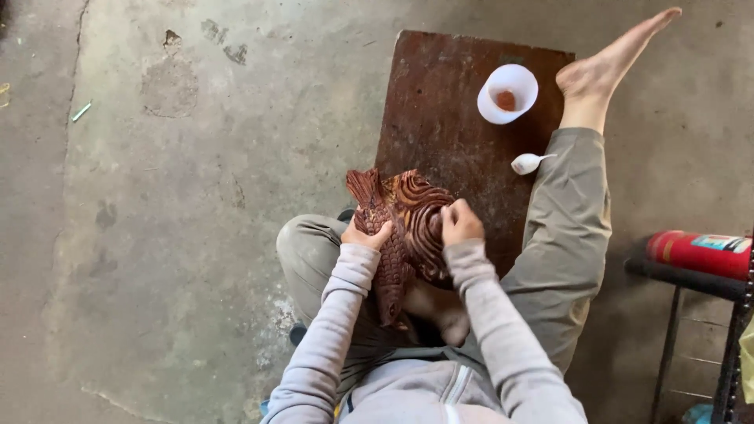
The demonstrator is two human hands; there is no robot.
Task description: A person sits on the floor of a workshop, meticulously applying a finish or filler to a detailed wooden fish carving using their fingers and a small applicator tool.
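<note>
A reddish-brown carved wooden fish with wave-like scrollwork rests on my lap, tail pointing away from me. My left hand grips its left side near the tail. On the carved waves at its right side my right hand is closed, pressing down; whether it holds a small cloth or tool I cannot tell. I sit on the floor in grey trousers and a pale grey top, right leg stretched out, bare foot at the far right.
A dark brown wooden board lies on the concrete floor ahead. On it stand a white cup with orange-brown contents and a small white spoon-like object. A red cylinder lies on a black metal stand at right.
</note>
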